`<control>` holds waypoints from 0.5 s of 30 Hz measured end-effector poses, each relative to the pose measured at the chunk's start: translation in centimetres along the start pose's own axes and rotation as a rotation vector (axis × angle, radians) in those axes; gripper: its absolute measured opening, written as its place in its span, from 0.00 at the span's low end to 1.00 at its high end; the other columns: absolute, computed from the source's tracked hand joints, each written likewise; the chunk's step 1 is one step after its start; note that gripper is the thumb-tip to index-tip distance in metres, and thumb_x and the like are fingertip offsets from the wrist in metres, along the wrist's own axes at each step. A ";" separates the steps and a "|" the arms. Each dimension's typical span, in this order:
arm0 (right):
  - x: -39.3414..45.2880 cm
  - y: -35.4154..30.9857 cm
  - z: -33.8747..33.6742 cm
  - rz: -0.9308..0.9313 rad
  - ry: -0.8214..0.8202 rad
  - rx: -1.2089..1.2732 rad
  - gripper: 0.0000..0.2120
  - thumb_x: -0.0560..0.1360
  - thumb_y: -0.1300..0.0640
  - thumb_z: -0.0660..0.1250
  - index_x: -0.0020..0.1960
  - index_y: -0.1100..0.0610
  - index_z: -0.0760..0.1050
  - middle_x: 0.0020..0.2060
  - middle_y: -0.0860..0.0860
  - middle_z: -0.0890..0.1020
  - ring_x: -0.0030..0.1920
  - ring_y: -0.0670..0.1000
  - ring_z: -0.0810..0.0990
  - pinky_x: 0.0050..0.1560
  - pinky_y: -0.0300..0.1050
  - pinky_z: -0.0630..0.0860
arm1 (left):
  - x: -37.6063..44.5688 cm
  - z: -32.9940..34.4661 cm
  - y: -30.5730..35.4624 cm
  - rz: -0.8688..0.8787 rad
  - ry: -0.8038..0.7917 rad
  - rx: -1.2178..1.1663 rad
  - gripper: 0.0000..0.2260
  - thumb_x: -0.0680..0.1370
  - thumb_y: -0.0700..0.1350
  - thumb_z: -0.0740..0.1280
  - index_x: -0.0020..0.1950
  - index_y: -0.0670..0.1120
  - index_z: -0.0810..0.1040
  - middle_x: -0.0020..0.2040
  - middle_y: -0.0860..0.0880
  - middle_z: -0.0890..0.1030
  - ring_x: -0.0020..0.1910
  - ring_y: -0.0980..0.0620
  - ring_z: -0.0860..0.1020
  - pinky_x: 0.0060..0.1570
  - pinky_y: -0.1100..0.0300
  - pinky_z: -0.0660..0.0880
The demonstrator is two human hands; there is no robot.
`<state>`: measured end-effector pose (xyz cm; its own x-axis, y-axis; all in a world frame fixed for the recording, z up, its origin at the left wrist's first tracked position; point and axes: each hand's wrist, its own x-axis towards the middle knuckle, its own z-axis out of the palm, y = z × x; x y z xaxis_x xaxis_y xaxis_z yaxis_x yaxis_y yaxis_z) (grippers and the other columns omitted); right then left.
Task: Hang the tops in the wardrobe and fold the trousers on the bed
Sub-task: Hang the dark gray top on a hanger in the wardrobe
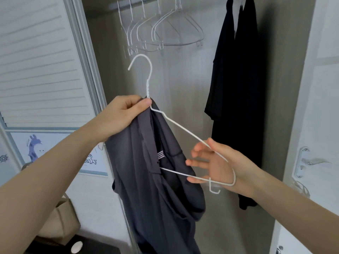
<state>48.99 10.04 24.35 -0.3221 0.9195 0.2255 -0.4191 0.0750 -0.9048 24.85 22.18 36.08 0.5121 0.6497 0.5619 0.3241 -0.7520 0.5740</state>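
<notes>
Head view, facing an open wardrobe [183,107]. Left hand [122,114], centre-left of frame, is clamped at the neck of a white wire hanger [180,128], thumb and fingers pinching the collar of a dark grey top [156,189] against the wire just below the twisted stem; the hook points up and to the left. The hanger is tilted — its right shoulder slopes down toward lower right. The grey top hangs bunched from the left side of the hanger, draping down the centre of the frame to the bottom edge; a small striped label shows inside the neckline. The hanger's right arm and lower bar are bare of cloth. Right hand [216,165], right of centre, has its fingers spread and fairly straight, blurred, palm facing left; the bare right end of the hanger lies across the palm and loops round near the wrist, and the fingers are not curled on the wire. The two hands are apart, one at each end of the hanger. Upper centre: a cluster of empty wire hangers [161,30] on the rail [126,3]. Upper right: black garments [236,88] hang from the same rail, well apart from the grey top. Left of frame: a slatted white door panel [40,70] with a giraffe picture [34,147] below it. Lower left: a beige bag [60,220]. Right edge: a white door with a metal handle [308,162].
</notes>
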 end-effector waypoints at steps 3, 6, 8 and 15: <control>0.4 1.2 -0.5 0.120 -0.087 0.143 0.24 0.73 0.45 0.71 0.62 0.60 0.78 0.59 0.58 0.79 0.68 0.64 0.72 0.63 0.66 0.69 | -0.3 0.5 -0.2 0.033 0.016 -0.061 0.18 0.79 0.54 0.66 0.31 0.50 0.73 0.27 0.57 0.71 0.27 0.61 0.67 0.28 0.72 0.65; 1.1 2.3 -0.5 0.249 -0.254 0.364 0.36 0.78 0.36 0.55 0.75 0.63 0.62 0.73 0.63 0.65 0.75 0.65 0.57 0.70 0.72 0.53 | -0.6 1.8 -0.1 0.069 0.128 -0.114 0.19 0.78 0.54 0.67 0.32 0.45 0.73 0.29 0.53 0.69 0.30 0.58 0.66 0.29 0.69 0.64; 1.8 3.7 0.2 0.325 -0.202 0.346 0.37 0.78 0.35 0.50 0.75 0.61 0.63 0.73 0.60 0.65 0.74 0.63 0.60 0.69 0.73 0.52 | -0.4 2.3 0.2 -0.008 0.219 -0.268 0.21 0.78 0.55 0.67 0.31 0.43 0.70 0.31 0.49 0.67 0.31 0.55 0.66 0.31 0.65 0.64; 1.1 7.1 2.7 0.227 0.061 -1.043 0.16 0.73 0.51 0.66 0.60 0.48 0.70 0.55 0.46 0.79 0.56 0.40 0.73 0.63 0.44 0.66 | 0.4 1.1 -1.7 -0.113 0.336 -0.169 0.24 0.76 0.57 0.69 0.27 0.48 0.64 0.27 0.54 0.63 0.28 0.57 0.63 0.29 0.65 0.62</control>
<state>43.33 10.53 19.17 -0.2461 0.9690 0.0209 0.5879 0.1664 -0.7916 25.36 23.62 34.70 0.1824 0.7491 0.6369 0.2133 -0.6625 0.7181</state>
